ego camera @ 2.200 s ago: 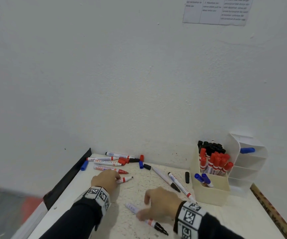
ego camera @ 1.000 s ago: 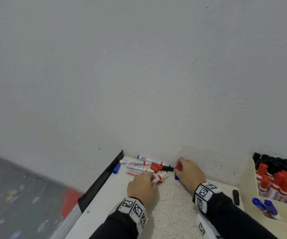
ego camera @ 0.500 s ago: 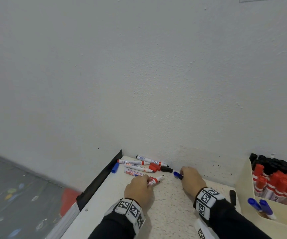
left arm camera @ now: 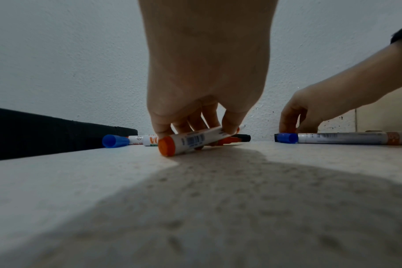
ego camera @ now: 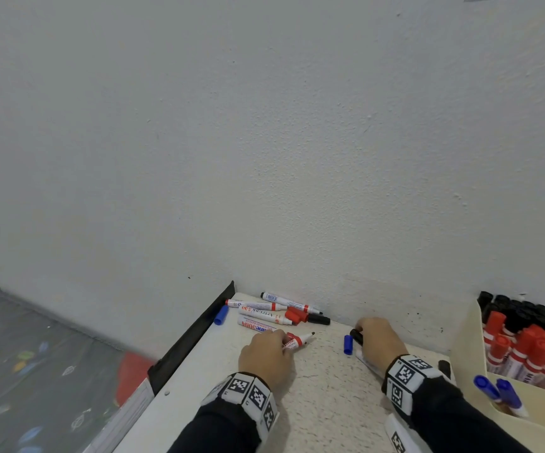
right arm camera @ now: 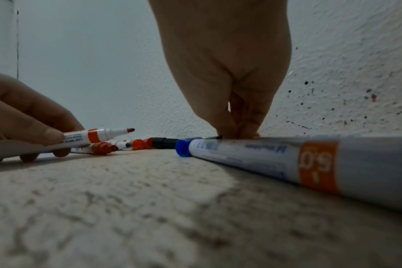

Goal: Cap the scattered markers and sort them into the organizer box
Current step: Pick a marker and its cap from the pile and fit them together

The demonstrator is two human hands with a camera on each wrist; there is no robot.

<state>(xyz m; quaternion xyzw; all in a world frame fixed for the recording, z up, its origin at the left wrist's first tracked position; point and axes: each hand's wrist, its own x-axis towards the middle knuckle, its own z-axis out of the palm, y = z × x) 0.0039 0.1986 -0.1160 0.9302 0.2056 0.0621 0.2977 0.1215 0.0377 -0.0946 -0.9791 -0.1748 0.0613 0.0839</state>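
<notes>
My left hand (ego camera: 264, 354) grips an uncapped red marker (ego camera: 299, 340) low over the table, its tip pointing right toward my other hand. The left wrist view shows the fingers (left arm camera: 195, 127) curled round its barrel (left arm camera: 190, 140). My right hand (ego camera: 379, 341) is fingertips-down near the wall, pinching something small and red (right arm camera: 256, 135) that looks like a cap. A black cap (ego camera: 356, 335) and a blue cap (ego camera: 348, 344) lie right beside those fingers. An uncapped marker (right arm camera: 287, 159) lies under the right wrist. The cream organizer box (ego camera: 467, 348) stands at the right.
Several loose markers (ego camera: 264, 313), red caps and a black cap (ego camera: 318, 319) lie by the wall at back left. Another blue cap (ego camera: 221, 314) sits at the black table edge (ego camera: 195, 331). The organizer holds red (ego camera: 532, 351), black (ego camera: 523, 312) and blue (ego camera: 493, 387) capped markers.
My right hand reached from the front of the table to the caps at the wall, then drew back rightward. My left hand has kept hold of the red marker.
</notes>
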